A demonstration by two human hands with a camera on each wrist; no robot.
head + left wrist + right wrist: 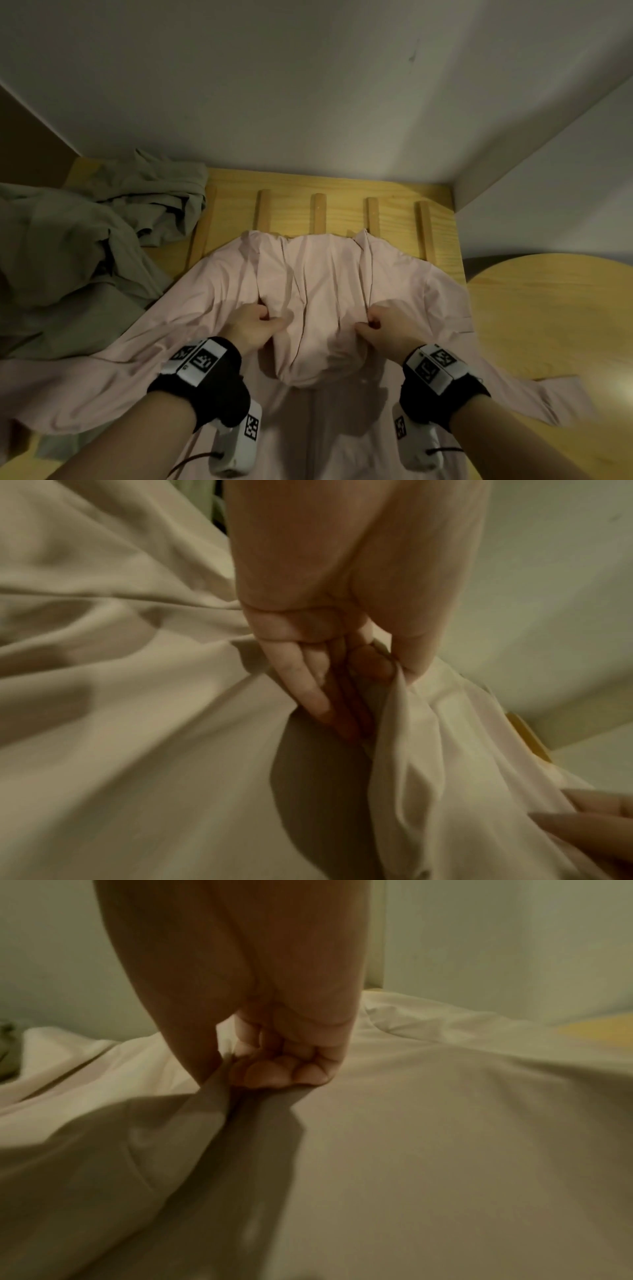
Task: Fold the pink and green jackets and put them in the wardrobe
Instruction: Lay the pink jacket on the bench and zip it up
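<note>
The pink jacket lies spread over the wooden slatted bed, sleeves reaching out left and right. My left hand pinches a fold of its fabric left of the middle, and my right hand pinches a matching fold on the right, lifting the hood part between them. In the left wrist view the left hand grips the pale cloth between thumb and fingers. The right wrist view shows the right hand curled on the cloth. The green jacket lies crumpled at the left.
A white wall stands directly behind the bed, with a second white wall at the right. A round wooden table top sits beside the bed on the right. A brown panel shows at the far left.
</note>
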